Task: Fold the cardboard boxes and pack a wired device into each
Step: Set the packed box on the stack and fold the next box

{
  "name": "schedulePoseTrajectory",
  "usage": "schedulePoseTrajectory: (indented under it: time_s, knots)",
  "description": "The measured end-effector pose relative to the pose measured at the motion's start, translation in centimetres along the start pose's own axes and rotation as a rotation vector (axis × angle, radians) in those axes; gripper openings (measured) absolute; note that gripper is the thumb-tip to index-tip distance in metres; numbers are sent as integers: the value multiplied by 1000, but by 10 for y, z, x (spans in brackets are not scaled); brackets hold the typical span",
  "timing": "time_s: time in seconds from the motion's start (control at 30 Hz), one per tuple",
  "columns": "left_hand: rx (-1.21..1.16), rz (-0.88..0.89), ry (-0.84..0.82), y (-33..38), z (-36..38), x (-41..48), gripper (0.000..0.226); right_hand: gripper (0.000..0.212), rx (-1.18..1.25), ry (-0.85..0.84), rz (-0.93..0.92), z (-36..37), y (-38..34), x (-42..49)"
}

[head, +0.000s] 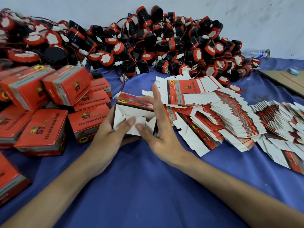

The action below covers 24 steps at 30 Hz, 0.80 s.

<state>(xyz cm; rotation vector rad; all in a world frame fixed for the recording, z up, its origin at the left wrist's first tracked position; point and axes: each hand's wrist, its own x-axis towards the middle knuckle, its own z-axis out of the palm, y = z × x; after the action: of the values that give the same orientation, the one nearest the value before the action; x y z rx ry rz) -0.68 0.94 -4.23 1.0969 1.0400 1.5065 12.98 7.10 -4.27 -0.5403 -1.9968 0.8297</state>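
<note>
A half-folded red and white cardboard box sits between both hands at the centre, its white bottom flaps facing me. My left hand grips its left side, thumb pressing on the flaps. My right hand holds the right side, thumb on the flaps and fingers stretched up over the top edge. A large heap of black and red wired devices with white plugs lies along the wall behind. Flat unfolded boxes fan out to the right.
Several closed red boxes are stacked at the left. Everything lies on a blue cloth. A brown cardboard sheet and a plastic bottle are at the far right by the wall.
</note>
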Motion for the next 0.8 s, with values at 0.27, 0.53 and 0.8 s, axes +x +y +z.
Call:
schedulePoseTrajectory:
  time_s: [0.27, 0.53, 0.8]
  knots:
    - [-198, -62, 28, 5, -1, 1, 46, 94, 316, 4, 163, -5, -8, 0]
    - [-369, -75, -46, 6, -11, 2, 45, 106, 555, -12, 420, -7, 4, 5]
    - [-367, -35, -66, 8, -16, 2, 114, 62, 625, -24, 449, -3, 3, 4]
